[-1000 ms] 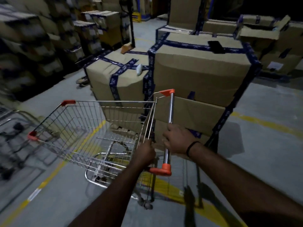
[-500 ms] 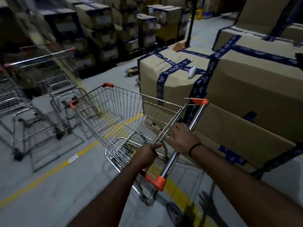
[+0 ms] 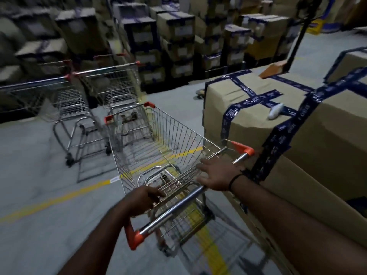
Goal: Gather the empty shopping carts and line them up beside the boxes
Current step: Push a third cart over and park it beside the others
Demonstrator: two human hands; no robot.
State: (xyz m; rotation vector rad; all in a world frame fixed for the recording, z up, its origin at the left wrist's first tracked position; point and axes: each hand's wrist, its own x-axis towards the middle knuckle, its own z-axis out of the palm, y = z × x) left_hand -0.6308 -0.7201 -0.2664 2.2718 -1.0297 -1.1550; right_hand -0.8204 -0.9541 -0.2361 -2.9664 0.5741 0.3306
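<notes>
Your left hand [image 3: 148,197] clamps its grip on the back rim of the silver wire shopping cart [image 3: 168,139], centre frame. Your right hand [image 3: 217,175], grip apart, rests on its steel handle bar [image 3: 174,210].

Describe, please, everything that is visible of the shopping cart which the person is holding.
The shopping cart is an empty silver wire basket on a wheeled metal frame. It stands upright on the grey floor, close beside a taped cardboard box. Its handle is a shiny metal bar with orange end caps, and the front corners are orange too. The left hand grips the basket's rear wire, and the right hand rests on the handle.
</notes>
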